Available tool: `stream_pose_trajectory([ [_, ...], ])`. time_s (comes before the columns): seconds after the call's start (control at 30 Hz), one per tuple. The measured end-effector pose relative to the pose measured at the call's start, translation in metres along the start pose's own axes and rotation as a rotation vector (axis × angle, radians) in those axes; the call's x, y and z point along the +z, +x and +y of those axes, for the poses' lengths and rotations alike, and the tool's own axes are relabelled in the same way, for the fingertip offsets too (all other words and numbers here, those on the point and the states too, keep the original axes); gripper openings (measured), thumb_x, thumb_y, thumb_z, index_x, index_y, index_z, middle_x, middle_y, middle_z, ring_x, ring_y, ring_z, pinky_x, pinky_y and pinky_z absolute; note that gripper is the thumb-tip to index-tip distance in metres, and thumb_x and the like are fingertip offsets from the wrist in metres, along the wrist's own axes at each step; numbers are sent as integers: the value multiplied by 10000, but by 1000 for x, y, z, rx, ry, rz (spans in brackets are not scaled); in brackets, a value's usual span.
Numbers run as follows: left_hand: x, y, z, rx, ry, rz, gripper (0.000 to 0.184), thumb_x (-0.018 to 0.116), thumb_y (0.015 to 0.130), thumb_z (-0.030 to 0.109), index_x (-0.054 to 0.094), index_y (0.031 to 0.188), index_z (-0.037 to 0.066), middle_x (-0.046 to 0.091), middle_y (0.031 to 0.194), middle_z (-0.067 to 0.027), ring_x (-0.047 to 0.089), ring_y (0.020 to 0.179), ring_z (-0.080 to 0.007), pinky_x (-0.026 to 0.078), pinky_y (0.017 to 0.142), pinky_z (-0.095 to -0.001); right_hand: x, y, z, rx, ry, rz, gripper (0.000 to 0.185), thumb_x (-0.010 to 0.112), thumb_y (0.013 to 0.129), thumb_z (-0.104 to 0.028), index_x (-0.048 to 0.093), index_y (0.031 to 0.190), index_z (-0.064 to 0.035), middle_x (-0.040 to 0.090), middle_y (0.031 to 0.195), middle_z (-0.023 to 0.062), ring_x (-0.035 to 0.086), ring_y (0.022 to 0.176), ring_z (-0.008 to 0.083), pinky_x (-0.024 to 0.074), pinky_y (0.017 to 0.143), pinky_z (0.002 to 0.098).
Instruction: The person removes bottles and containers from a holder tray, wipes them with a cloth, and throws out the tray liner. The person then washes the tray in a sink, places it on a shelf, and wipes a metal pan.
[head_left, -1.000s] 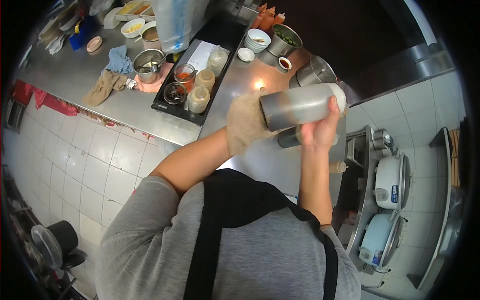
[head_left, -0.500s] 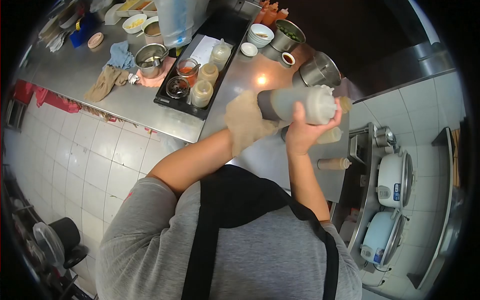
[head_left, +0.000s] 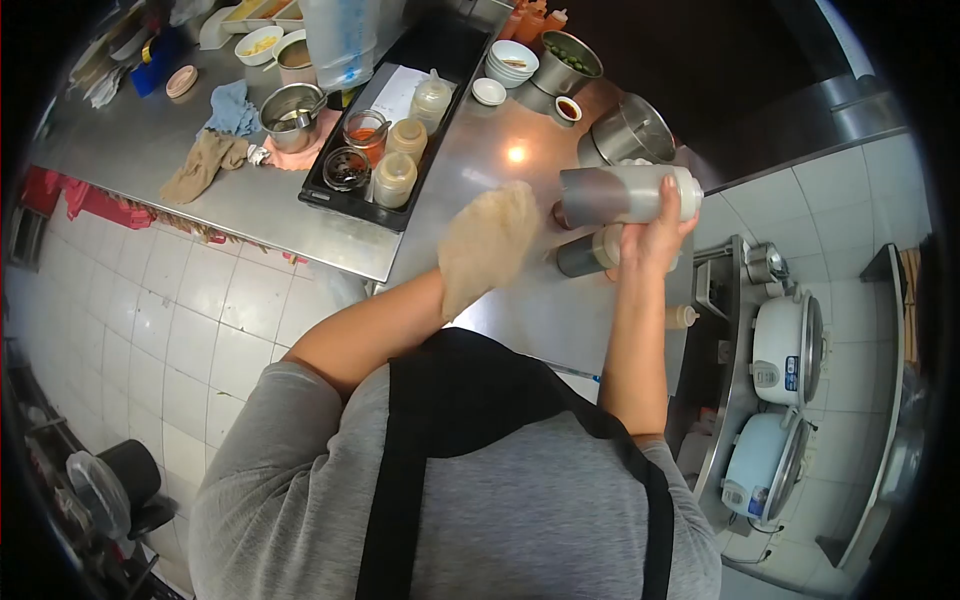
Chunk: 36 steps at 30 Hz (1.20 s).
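Fingers of my right hand wrap round a squeeze bottle near its pale cap; the bottle lies sideways in the air, its dark-filled base to the left. A beige cloth covers my left hand, so those fingers are hidden. The cloth is a little apart from the bottle's base. Below the held bottle, a second dark-filled bottle is on the steel counter, with part of a smaller bottle to the right of my wrist.
A black tray holds jars and bottles. Behind are a metal pot, a pot of green items, a sauce dish and bowls. Two cookers stand at the right. Cloths and a steel pot are at the left.
The cloth-covered hand has moved left, away from the bottle's base. My right hand has turned the bottle and shifted slightly up and right.
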<state>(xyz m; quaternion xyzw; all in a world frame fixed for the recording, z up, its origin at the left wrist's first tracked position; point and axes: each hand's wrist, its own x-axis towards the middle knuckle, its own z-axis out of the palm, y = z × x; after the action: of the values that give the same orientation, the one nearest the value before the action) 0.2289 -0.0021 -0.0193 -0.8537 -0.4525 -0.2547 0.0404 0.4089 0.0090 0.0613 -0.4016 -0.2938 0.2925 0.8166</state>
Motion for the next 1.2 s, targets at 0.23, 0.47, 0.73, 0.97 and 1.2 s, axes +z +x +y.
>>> stream_pose_trajectory([
  [0.23,-1,12,6,-109,-564,289,265,474,875,187,477,1090,32,561,844,-89,536,661,-224,455,578,-330,4,-12,-10,78,38,25,593,657,807,-104,261,1249,-99,461,1166,138,523,1072,281,506,896,482],
  [0.47,20,19,46,-587,-1673,190,455,495,906,412,410,1261,141,535,859,-34,527,729,-177,468,641,-328,9,-39,-5,-15,-36,-12,663,671,799,-89,231,1294,-105,422,1214,123,490,1093,241,465,915,415],
  [0.73,27,30,8,-1,-900,113,458,726,611,274,584,1010,101,587,876,-48,588,817,-185,481,686,-320,9,-55,-19,-164,-201,-166,706,672,786,-64,216,1325,-97,411,1221,104,462,1093,214,411,945,388],
  [0.97,77,96,-1,-365,-1068,-215,417,528,857,255,505,1231,71,576,1132,-151,565,1041,-266,456,866,-356,-63,-50,-65,-156,-323,-95,709,680,781,-66,246,1340,-108,418,1223,101,452,1096,212,405,942,394],
  [1.2,211,17,56,-161,-221,-177,639,431,901,376,245,1417,49,303,1447,-176,142,1398,-285,137,1116,-476,-195,-71,-28,-315,-948,100,733,727,746,-56,273,1322,-56,385,1261,134,435,1144,232,392,965,358],
])
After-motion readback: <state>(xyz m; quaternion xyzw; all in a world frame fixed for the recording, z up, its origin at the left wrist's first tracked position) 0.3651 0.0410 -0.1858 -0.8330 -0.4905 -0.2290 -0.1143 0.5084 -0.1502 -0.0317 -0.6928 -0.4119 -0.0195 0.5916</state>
